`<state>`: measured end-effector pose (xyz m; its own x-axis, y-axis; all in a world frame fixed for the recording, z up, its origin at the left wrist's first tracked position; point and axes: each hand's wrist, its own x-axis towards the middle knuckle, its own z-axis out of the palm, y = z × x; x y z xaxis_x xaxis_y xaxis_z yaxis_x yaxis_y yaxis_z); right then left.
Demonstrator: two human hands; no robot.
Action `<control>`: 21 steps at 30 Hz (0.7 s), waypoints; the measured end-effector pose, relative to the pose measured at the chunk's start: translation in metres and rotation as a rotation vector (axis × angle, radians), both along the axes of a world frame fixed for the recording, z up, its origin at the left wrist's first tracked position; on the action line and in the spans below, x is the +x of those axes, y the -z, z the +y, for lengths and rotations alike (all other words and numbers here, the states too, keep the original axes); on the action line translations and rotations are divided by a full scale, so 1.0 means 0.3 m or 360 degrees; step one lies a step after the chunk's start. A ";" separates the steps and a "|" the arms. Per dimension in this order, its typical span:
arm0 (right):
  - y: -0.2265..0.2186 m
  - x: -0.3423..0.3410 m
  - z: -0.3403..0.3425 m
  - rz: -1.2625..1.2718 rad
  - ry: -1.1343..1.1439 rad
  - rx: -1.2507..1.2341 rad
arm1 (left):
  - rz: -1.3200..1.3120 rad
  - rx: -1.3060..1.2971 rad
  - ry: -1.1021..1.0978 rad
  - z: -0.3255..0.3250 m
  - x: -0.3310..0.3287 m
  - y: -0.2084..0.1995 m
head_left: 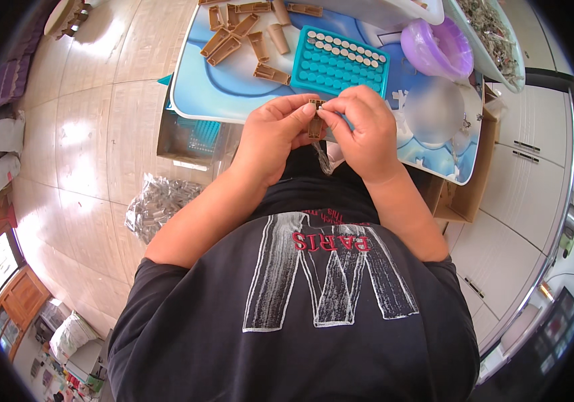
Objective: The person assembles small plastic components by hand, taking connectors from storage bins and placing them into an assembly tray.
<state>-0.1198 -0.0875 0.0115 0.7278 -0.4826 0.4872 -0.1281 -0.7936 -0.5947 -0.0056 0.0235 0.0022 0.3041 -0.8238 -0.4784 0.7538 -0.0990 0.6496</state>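
Observation:
Close to my body, over the table's near edge, my left hand (275,130) grips a small brown plastic casing (315,127) with an open hollow side. My right hand (367,130) is closed in a pinch at the casing's upper end; whatever lies between its fingertips is too small to make out. Just beyond my hands is a teal tray (308,83) with rows of round cups, the far rows holding small white-topped discs. More brown casings (224,49) lie scattered on the blue-and-white table (193,84) at the far left.
A purple bowl (451,50) stands at the far right, beside a bin (494,40) of tangled small parts. Small metal pieces (464,124) lie at the table's right. Below the left edge are a cardboard box (170,137) and a clear bag (160,204) of parts.

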 end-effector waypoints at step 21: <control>0.058 -0.031 -0.235 0.0095 0.0389 -0.0382 | -0.0062 0.0033 0.0058 0.001 0.003 -0.018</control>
<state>-0.1292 -0.1581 -0.0060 0.6355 -0.5232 0.5677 -0.3608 -0.8514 -0.3808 -0.0048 0.0238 0.0075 0.2928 -0.8248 -0.4838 0.7234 -0.1397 0.6761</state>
